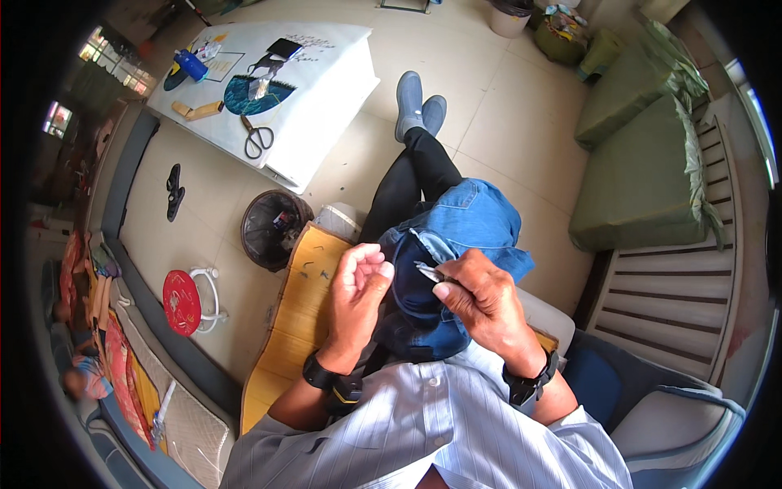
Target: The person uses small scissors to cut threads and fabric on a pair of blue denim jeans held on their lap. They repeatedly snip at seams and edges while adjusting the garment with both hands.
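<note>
Blue denim clothing [481, 216] lies bunched over my lap, with a darker fold beneath my hands. My right hand [481, 306] grips a small metal tool [428, 271], apparently thread snips, pointed up and left. To its left, my left hand [354, 301] is raised beside the denim, fingers curled toward the thumb; anything between those fingertips is too small to make out. My crossed legs [419, 159] stretch out beyond the clothing, in grey-blue shoes [411, 102].
A white table [334, 65] holds large scissors [257, 138] and small items. Around me are a bin [273, 204], red stool [183, 301], yellow mat [285, 334], green covered cushions [627, 179] and slatted bench [668, 301]. At far left, someone in a striped top [90, 375] appears to lie among bedding.
</note>
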Demonstrator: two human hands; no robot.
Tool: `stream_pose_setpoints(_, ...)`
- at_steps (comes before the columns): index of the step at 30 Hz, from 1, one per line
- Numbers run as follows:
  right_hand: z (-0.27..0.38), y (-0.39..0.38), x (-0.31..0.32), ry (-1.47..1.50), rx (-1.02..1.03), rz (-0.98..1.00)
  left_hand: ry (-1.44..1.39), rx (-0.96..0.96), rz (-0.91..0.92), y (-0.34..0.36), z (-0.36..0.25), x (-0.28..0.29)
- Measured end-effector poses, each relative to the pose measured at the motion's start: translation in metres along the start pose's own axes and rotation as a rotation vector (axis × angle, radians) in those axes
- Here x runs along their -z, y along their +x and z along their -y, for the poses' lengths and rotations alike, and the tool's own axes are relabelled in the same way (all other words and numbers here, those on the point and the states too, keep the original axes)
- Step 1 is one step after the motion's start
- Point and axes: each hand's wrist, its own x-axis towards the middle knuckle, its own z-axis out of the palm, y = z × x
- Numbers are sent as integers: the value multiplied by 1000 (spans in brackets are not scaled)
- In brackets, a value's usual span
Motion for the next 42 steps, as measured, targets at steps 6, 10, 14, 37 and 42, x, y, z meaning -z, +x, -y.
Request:
stream_pose_setpoints(6,5,2,-14,-202,123,98,-315,288,268,1,-29,4)
stream_pose_setpoints(10,7,1,-12,-262,96,172,-227,245,258,5,-25,10)
stream_pose_setpoints(14,-1,-6,-1,-93,26,109,-188,165,183,18,-25,35)
stream_pose_setpoints(37,-25,-8,-16,-1,-296,-120,-147,267,228,41,22,-7)
stream_pose_setpoints(42,-23,-8,-16,36,-309,-125,-187,264,193,40,27,-8)
